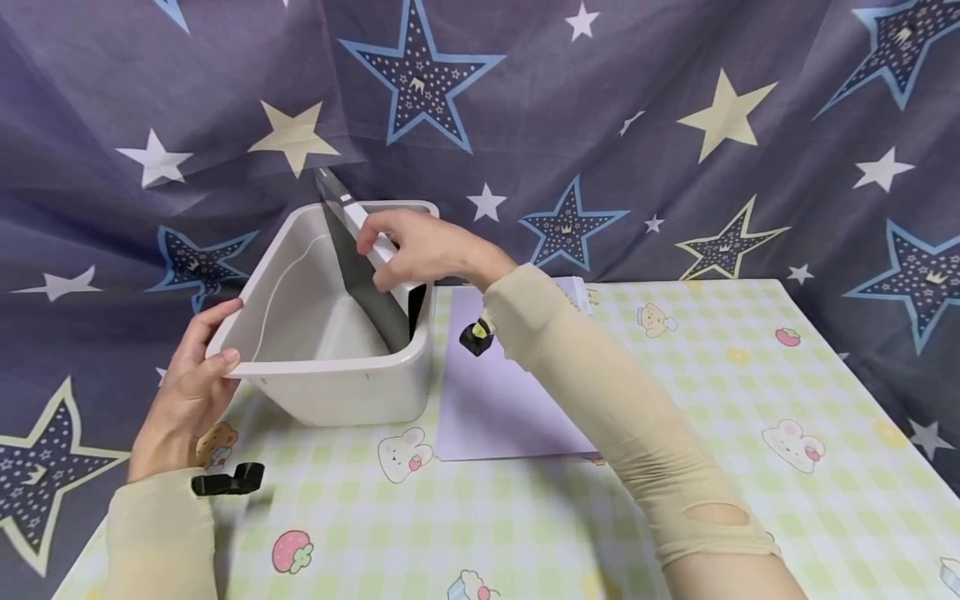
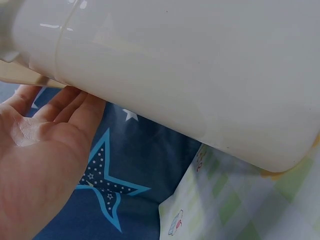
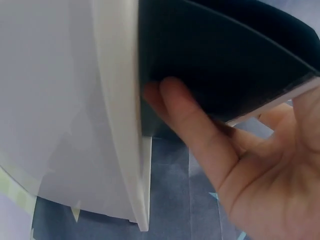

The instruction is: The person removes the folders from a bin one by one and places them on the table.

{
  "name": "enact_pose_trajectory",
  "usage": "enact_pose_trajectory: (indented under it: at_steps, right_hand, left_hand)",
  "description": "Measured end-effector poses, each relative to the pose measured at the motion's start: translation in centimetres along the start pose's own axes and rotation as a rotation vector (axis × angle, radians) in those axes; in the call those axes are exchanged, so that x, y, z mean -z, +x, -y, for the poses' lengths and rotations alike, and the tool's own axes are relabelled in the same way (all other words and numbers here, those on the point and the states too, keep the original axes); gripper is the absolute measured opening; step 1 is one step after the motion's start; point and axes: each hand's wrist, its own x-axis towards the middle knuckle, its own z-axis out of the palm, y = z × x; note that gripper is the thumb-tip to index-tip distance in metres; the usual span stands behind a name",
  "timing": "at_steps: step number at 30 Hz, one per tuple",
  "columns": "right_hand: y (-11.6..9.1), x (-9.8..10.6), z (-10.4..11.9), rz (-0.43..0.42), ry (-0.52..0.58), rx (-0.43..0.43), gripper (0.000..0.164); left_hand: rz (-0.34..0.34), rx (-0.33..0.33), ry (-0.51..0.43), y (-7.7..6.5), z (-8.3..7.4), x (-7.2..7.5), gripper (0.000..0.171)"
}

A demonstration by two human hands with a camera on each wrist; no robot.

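A white plastic bin (image 1: 337, 392) stands at the left of the table. My left hand (image 1: 197, 379) holds its left corner at the rim, thumb and fingertips against the edge; in the left wrist view the left hand's (image 2: 55, 130) fingers reach up to the rim from outside. My right hand (image 1: 427, 246) pinches a book-like item (image 1: 360, 283) with dark covers and a white edge, tilted partly inside the bin. The right wrist view shows the right hand's (image 3: 235, 155) fingers against the dark cover (image 3: 210, 65), close to the bin wall (image 3: 60, 100).
A lilac sheet or folder (image 1: 495, 400) lies flat right of the bin, partly under my right forearm. Some small white item (image 1: 576, 292) is at its far edge. The checked tablecloth (image 1: 375, 525) covers the table, and a star-patterned curtain (image 1: 510, 100) hangs behind.
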Motion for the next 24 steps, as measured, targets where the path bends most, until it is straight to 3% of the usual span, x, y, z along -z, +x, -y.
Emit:
enact_pose_trajectory:
  at_steps: [5,13,24]
  right_hand:
    - [-0.2,0.1,-0.2,0.004,0.045,-0.044,0.055]
    - [-0.3,0.1,-0.9,-0.033,0.056,-0.052,0.048]
    - [-0.4,-0.1,-1.4,-0.064,0.090,-0.058,0.041]
  left_hand:
    - [0.013,-0.004,-0.016,0.1,0.1,0.1,0.059]
    - [0.012,-0.004,-0.017,0.0,0.0,0.1,0.058]
    - [-0.043,0.009,0.047,-0.1,0.0,-0.1,0.059]
